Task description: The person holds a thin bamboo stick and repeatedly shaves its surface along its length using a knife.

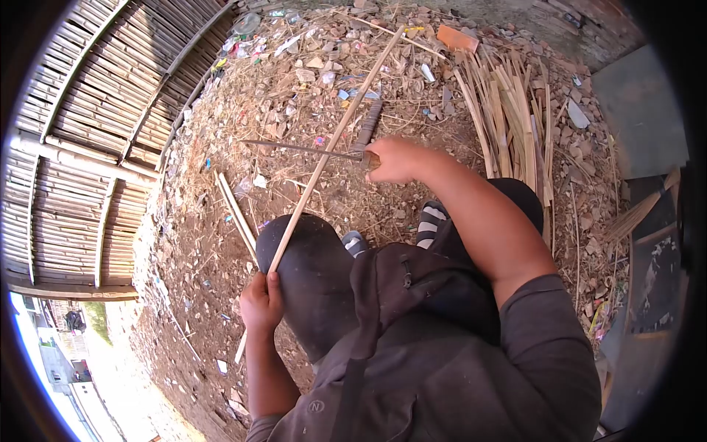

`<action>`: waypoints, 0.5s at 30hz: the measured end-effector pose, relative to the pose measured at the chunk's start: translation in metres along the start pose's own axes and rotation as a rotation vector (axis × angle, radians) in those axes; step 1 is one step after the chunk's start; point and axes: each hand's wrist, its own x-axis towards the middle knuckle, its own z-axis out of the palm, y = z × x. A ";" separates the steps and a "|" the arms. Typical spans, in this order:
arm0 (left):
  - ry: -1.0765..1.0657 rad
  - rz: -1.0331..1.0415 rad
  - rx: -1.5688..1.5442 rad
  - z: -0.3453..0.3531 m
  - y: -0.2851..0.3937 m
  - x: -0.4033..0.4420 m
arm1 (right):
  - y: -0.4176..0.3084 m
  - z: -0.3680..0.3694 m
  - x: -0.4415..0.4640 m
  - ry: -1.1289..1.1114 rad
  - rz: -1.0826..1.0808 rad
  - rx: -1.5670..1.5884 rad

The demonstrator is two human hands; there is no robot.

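My left hand (262, 300) is closed round the near end of a long bamboo strip (335, 140), which slants up and away past my knee. In my right hand (398, 160) is the handle of a knife (294, 148), its thin dark blade pointing left. The blade crosses the strip around its middle; whether they touch I cannot tell. Just beyond my right hand, a dark ridged bar-like piece (370, 124) lies on the ground. My fingers partly hide the knife's handle.
A pile of split bamboo strips (508, 118) lies to the right. More strips (236, 210) rest by my left knee. Rubble and litter cover the ground, with an orange brick piece (456, 38) at the back. A bamboo-slat wall (81, 96) stands left; dark panels (644, 110) stand right.
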 end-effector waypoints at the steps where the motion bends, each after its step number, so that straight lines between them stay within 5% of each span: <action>1: 0.000 -0.006 -0.010 0.000 0.001 0.000 | -0.004 0.002 0.000 -0.038 -0.047 -0.006; 9: -0.008 -0.032 -0.068 0.002 -0.005 -0.002 | -0.026 -0.002 -0.003 -0.195 -0.164 -0.046; 15: 0.002 -0.005 -0.022 0.002 -0.004 0.000 | 0.006 0.003 -0.004 0.030 -0.068 -0.024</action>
